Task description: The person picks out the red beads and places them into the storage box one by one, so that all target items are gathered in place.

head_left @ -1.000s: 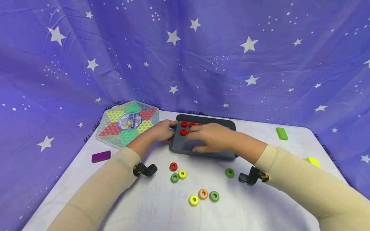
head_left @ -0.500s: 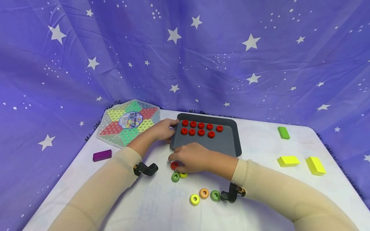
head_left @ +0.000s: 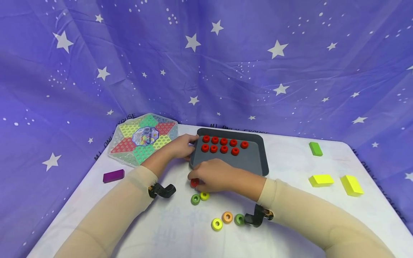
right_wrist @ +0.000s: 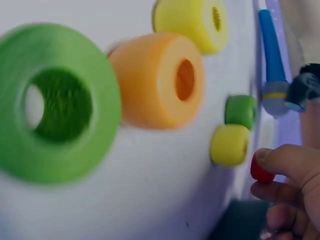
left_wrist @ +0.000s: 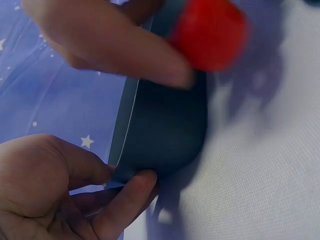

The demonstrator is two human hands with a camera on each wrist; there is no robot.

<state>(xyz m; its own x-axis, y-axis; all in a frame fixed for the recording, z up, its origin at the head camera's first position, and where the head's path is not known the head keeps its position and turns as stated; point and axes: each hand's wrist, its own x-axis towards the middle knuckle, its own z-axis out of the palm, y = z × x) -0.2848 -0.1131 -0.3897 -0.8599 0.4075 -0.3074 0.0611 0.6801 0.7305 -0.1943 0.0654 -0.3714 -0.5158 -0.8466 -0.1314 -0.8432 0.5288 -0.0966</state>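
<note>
My left hand [head_left: 183, 146] grips the left end of a dark grey tray [head_left: 265, 157], thumb and fingers on its rim in the left wrist view. Two rows of red ring beads [head_left: 224, 141] stand in the tray's far part. In front of the tray, my right hand [head_left: 214, 175] pinches another red bead [right_wrist: 261, 168] between thumb and finger. That bead appears blurred and off the cloth in the left wrist view. Near it lie a green bead [head_left: 195, 199] and a yellow bead [head_left: 204, 196]. Closer to me sit a yellow [head_left: 217, 224], an orange [head_left: 227, 217] and a green bead [head_left: 239, 219].
A hexagonal Chinese checkers board [head_left: 145, 138] lies back left, with a purple block [head_left: 113, 176] before it. To the right are a green block [head_left: 315, 148] and two yellow blocks [head_left: 321, 180]. A blue rod [right_wrist: 272, 47] with a grey end shows in the right wrist view.
My right hand has moved from over the tray down to the red bead on the cloth and now pinches it. The left hand stays on the tray.
</note>
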